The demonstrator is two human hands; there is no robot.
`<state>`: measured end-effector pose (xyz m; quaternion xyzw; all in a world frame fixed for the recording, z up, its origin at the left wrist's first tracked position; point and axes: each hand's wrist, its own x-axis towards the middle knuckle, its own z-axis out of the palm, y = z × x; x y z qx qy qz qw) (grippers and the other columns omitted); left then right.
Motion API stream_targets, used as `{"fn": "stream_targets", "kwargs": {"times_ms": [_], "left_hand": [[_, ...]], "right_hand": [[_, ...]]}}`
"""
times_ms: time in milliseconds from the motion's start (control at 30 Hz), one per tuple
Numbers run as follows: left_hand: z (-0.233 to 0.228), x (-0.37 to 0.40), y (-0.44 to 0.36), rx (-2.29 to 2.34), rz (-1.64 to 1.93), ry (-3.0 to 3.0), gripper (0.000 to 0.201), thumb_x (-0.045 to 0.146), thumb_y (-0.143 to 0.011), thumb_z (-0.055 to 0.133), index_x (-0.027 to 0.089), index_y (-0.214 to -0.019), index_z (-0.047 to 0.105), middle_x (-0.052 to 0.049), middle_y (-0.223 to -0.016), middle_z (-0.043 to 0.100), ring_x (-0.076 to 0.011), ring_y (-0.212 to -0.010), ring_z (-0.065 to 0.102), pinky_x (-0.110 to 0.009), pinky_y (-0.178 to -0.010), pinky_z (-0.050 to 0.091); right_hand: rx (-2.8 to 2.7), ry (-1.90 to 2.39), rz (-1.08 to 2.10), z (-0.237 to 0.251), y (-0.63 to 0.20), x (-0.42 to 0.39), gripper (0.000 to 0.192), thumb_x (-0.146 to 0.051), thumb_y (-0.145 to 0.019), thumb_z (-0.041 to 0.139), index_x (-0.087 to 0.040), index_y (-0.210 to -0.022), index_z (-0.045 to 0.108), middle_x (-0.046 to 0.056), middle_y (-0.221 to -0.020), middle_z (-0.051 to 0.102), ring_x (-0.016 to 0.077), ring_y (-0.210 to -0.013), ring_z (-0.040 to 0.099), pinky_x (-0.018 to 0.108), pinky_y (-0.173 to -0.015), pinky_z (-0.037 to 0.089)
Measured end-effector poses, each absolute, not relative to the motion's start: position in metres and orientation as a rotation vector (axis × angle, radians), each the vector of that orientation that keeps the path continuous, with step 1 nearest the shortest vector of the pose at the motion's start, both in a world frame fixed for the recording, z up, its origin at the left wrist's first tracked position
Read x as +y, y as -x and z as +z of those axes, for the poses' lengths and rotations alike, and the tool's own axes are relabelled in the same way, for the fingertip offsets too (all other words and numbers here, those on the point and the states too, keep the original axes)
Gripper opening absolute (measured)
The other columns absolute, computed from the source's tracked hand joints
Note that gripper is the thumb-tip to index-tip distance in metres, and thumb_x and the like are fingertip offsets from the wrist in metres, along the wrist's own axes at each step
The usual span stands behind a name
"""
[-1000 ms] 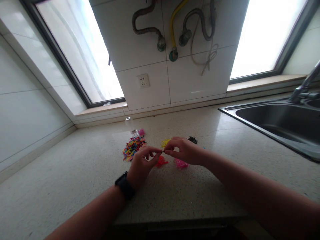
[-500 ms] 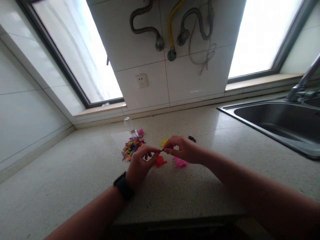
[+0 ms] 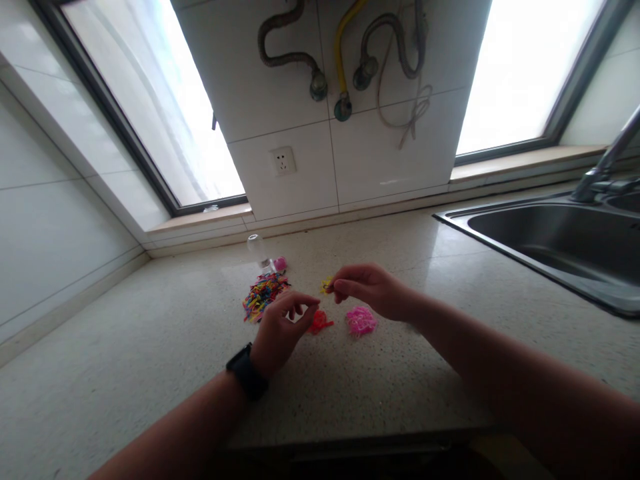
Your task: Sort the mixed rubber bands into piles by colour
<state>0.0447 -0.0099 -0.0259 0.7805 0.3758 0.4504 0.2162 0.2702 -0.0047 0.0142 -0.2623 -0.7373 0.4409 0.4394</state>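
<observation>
My left hand [image 3: 286,327] hovers over the front of a red pile of rubber bands [image 3: 319,323], thumb and forefinger pinched close; anything between the tips is too small to make out. My right hand [image 3: 367,288] is closed in a pinch on a small dark strand, seemingly a black rubber band [image 3: 328,288]. Just behind those fingertips lies a yellow pile of rubber bands [image 3: 324,284], partly covered. A pink pile [image 3: 361,321] rests below the right hand. Left of both hands spreads a larger mixed-colour pile [image 3: 265,293].
A clear plastic container [image 3: 256,247] and a pink round piece [image 3: 280,263] sit behind the mixed pile. The sink [image 3: 530,233] is set into the countertop [image 3: 150,347] at right. A wall socket [image 3: 283,161] and pipes are above.
My right hand has drawn apart from the left, moving slightly up and right with the dark strand. It now hides the black pile behind it. My left hand has barely moved.
</observation>
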Motion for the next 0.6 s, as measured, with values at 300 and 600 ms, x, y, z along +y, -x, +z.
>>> {"fn": "stream_targets", "kwargs": {"times_ms": [300,600], "left_hand": [[-0.0268,-0.0087,-0.0432,1.041,1.222,-2.186,0.009,0.024,-0.088,0.065,0.021,-0.091,0.072,-0.001,-0.077,0.064,-0.0128,-0.068,0.050,-0.025,-0.063,0.040],[-0.0261,-0.0101,-0.0438,1.052,1.214,-2.206,0.009,0.025,-0.087,0.064,0.021,-0.090,0.072,-0.001,-0.077,0.064,-0.0130,-0.069,0.051,-0.026,-0.064,0.042]], "right_hand": [[-1.602,0.549,1.255,0.0199,-0.2751,-0.0056,0.030,-0.044,-0.089,0.065,-0.015,-0.090,0.074,0.004,-0.073,0.067,0.0122,-0.068,0.056,0.027,-0.065,0.045],[-1.612,0.531,1.284,0.0215,-0.2773,-0.0068,0.028,-0.043,-0.090,0.065,-0.016,-0.090,0.074,0.003,-0.074,0.067,0.0113,-0.068,0.056,0.026,-0.065,0.044]]}}
